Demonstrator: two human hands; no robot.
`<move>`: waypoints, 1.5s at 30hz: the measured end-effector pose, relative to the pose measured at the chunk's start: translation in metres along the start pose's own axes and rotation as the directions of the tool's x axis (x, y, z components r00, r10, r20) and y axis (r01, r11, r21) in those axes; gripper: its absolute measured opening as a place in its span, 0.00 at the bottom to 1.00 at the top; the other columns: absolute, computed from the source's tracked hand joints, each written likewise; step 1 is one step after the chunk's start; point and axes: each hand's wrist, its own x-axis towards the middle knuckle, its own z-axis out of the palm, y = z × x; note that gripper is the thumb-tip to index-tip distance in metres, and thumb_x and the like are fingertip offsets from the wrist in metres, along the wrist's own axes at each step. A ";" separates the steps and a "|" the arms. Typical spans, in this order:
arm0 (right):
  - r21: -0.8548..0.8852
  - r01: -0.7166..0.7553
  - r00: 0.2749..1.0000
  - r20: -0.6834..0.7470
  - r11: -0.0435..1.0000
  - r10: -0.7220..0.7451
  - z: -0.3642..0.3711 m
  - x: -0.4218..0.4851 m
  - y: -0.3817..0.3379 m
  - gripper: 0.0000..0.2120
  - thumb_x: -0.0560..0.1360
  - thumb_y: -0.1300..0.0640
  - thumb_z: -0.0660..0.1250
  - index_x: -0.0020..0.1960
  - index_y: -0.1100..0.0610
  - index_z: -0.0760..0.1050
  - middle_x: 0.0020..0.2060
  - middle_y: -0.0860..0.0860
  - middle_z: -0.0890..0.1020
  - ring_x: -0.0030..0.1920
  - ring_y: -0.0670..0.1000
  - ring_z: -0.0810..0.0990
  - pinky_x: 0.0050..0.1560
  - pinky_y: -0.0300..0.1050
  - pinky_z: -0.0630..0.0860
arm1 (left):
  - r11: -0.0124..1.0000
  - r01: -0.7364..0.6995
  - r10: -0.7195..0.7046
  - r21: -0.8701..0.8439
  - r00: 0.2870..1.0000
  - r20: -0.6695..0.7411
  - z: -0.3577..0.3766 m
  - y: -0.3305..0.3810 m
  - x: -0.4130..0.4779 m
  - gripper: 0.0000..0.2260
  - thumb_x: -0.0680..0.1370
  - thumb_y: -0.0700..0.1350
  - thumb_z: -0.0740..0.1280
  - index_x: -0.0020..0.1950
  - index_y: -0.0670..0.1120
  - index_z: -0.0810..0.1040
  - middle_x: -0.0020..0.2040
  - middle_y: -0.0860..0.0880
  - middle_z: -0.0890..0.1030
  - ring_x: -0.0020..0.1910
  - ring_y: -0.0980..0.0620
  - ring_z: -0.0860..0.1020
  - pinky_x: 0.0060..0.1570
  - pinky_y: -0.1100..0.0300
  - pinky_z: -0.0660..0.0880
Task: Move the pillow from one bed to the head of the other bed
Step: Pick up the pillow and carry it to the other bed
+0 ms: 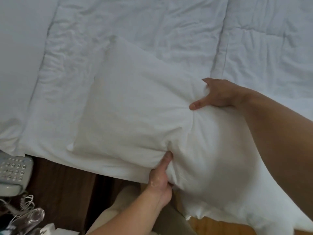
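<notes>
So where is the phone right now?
In the head view, the phone sits at the far left edge on a dark wooden surface, just below the bed's edge and left of the left hand gripping the pillow.

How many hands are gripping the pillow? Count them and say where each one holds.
2. The left hand pinches the pillow along its near edge, by the bedside. The right hand clutches its far right side, bunching the fabric. Most fingers are hidden in the folds.
</notes>
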 end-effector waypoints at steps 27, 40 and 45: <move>0.945 0.264 0.898 -0.314 0.195 0.308 -0.014 -0.363 -0.026 0.27 0.62 0.54 0.79 0.59 0.61 0.82 0.54 0.58 0.88 0.50 0.57 0.88 0.47 0.47 0.84 | 0.387 -0.672 0.167 0.632 0.725 0.668 0.144 0.262 -0.238 0.22 0.67 0.48 0.83 0.57 0.40 0.88 0.50 0.43 0.91 0.50 0.42 0.89 0.57 0.46 0.83; 0.841 0.527 0.537 -0.220 -0.120 0.815 0.179 -0.471 0.002 0.25 0.60 0.51 0.84 0.55 0.52 0.82 0.50 0.51 0.89 0.51 0.57 0.87 0.55 0.56 0.81 | 0.020 -0.795 -0.513 0.606 0.512 0.689 0.152 0.128 -0.256 0.44 0.53 0.60 0.86 0.65 0.45 0.82 0.58 0.41 0.89 0.53 0.42 0.88 0.47 0.52 0.85; 0.791 0.583 0.473 -0.142 -0.188 0.870 0.243 -0.508 0.023 0.28 0.57 0.49 0.83 0.56 0.53 0.82 0.44 0.48 0.89 0.43 0.51 0.88 0.40 0.45 0.80 | -0.021 -0.798 -0.534 0.602 0.519 0.668 0.136 0.051 -0.252 0.47 0.55 0.61 0.86 0.71 0.47 0.78 0.61 0.43 0.88 0.58 0.41 0.87 0.59 0.43 0.82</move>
